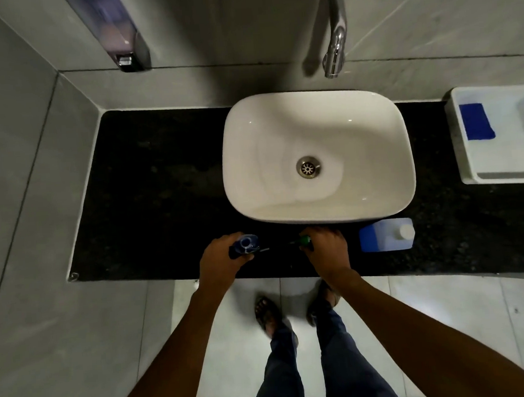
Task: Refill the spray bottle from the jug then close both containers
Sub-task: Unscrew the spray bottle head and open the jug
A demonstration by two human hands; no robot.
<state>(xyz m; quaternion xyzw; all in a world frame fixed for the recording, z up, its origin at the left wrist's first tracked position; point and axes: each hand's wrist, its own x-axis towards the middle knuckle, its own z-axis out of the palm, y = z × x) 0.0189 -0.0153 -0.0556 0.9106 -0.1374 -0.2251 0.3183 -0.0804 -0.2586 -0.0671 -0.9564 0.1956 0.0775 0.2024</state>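
My left hand (217, 260) grips a blue spray bottle (246, 246) standing on the black counter (148, 190); its round mouth is uncapped and faces up. My right hand (324, 249) holds the green and black spray head (304, 242), lifted off to the right of the bottle, with its thin dip tube (276, 247) stretching back toward the bottle mouth. A blue translucent jug (381, 239) with a white cap (405, 232) stands on the counter to the right of my right hand, apart from it.
A white basin (239, 156) sits on the counter just beyond my hands, under a chrome tap (335, 47). A white tray (466, 165) with a blue cloth (477, 121) stands at the right. A soap dispenser (119, 37) hangs on the left wall.
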